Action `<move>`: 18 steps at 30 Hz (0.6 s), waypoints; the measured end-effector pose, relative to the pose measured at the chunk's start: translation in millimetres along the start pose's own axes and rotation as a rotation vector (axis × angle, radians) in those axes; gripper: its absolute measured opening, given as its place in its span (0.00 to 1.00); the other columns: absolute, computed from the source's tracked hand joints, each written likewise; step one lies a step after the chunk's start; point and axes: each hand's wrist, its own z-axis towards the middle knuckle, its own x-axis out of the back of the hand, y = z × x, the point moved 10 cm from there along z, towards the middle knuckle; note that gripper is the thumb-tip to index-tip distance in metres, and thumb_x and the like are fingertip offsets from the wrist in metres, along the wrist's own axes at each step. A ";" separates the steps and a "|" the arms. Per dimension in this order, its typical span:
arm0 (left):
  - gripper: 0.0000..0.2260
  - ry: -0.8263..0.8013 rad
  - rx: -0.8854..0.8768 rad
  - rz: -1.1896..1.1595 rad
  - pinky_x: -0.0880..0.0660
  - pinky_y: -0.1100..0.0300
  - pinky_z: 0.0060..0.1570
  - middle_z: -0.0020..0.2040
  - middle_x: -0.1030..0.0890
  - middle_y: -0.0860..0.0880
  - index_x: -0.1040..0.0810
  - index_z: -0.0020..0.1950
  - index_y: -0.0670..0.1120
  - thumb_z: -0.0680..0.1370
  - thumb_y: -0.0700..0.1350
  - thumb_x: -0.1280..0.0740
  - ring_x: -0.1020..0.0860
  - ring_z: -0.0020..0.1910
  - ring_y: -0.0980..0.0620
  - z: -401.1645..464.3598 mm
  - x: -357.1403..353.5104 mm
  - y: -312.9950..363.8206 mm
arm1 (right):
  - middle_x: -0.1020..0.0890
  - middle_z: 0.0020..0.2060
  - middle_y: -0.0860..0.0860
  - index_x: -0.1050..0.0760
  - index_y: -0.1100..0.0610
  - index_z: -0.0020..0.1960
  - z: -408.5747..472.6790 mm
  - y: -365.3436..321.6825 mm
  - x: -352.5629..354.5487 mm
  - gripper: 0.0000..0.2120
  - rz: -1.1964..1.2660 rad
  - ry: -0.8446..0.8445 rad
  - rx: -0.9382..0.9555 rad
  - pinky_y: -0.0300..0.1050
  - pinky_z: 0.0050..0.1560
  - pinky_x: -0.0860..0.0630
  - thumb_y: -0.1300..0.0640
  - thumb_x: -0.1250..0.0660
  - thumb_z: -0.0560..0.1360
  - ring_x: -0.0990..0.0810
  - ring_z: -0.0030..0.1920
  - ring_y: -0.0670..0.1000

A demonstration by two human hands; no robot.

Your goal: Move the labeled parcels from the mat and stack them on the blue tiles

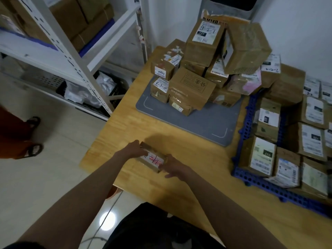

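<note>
A small brown parcel [152,158] with a white label and red marks lies on the wooden table, in front of the grey mat [203,123]. My left hand [133,149] grips its far left end and my right hand [171,166] grips its near right end. A pile of several labeled cardboard parcels [203,69] stands at the back of the mat. On the right, the blue perforated tiles [260,186] hold several parcels [262,155] laid side by side with their labels up.
A white metal shelf rack [59,47] with boxes stands to the left of the wooden table [179,191]. A black crate of white bags [93,88] sits on its bottom shelf. A person's sandalled feet [32,139] are on the floor at far left.
</note>
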 end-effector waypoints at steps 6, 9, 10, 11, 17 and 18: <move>0.30 -0.009 -0.101 0.066 0.23 0.51 0.47 0.59 0.25 0.40 0.32 0.67 0.39 0.71 0.47 0.24 0.22 0.52 0.43 -2.7 -5.0 45.8 | 0.25 0.62 0.57 0.49 0.59 0.77 -18.5 -0.2 38.0 0.42 0.243 0.171 0.098 0.46 0.47 0.22 0.55 0.27 0.73 0.23 0.57 0.56; 0.24 -0.066 -0.190 -0.010 0.23 0.54 0.40 0.52 0.23 0.43 0.29 0.61 0.43 0.70 0.47 0.24 0.23 0.44 0.47 -6.1 -7.1 93.0 | 0.23 0.60 0.60 0.35 0.62 0.70 -41.3 3.2 87.9 0.29 0.163 0.310 0.120 0.56 0.56 0.21 0.58 0.29 0.72 0.22 0.59 0.60; 0.22 -0.075 -0.232 -0.019 0.23 0.54 0.40 0.51 0.23 0.45 0.29 0.59 0.45 0.70 0.47 0.24 0.22 0.45 0.48 -8.8 -8.3 113.2 | 0.21 0.57 0.62 0.28 0.62 0.61 -50.9 4.4 104.7 0.20 0.140 0.356 0.133 0.58 0.56 0.21 0.59 0.30 0.72 0.21 0.57 0.60; 0.20 -0.078 -0.287 -0.011 0.22 0.56 0.40 0.51 0.23 0.46 0.28 0.58 0.47 0.70 0.47 0.24 0.22 0.46 0.49 -12.4 -9.8 135.8 | 0.20 0.54 0.63 0.24 0.63 0.53 -60.7 7.0 121.9 0.12 0.137 0.407 0.145 0.60 0.55 0.21 0.60 0.30 0.71 0.20 0.56 0.60; 0.19 -0.095 -0.637 0.183 0.22 0.48 0.53 0.52 0.18 0.44 0.21 0.57 0.42 0.68 0.43 0.22 0.20 0.54 0.45 -43.1 -35.9 281.4 | 0.16 0.45 0.62 0.19 0.70 0.48 -121.2 50.6 213.4 0.12 0.390 0.636 0.112 0.56 0.49 0.18 0.61 0.27 0.70 0.18 0.49 0.55; 0.21 -0.080 -0.679 0.193 0.22 0.46 0.54 0.53 0.19 0.45 0.22 0.58 0.42 0.67 0.42 0.22 0.20 0.54 0.46 -48.1 -38.9 302.8 | 0.17 0.45 0.62 0.20 0.70 0.49 -130.3 56.8 224.4 0.12 0.430 0.640 0.116 0.55 0.47 0.17 0.61 0.26 0.71 0.17 0.48 0.55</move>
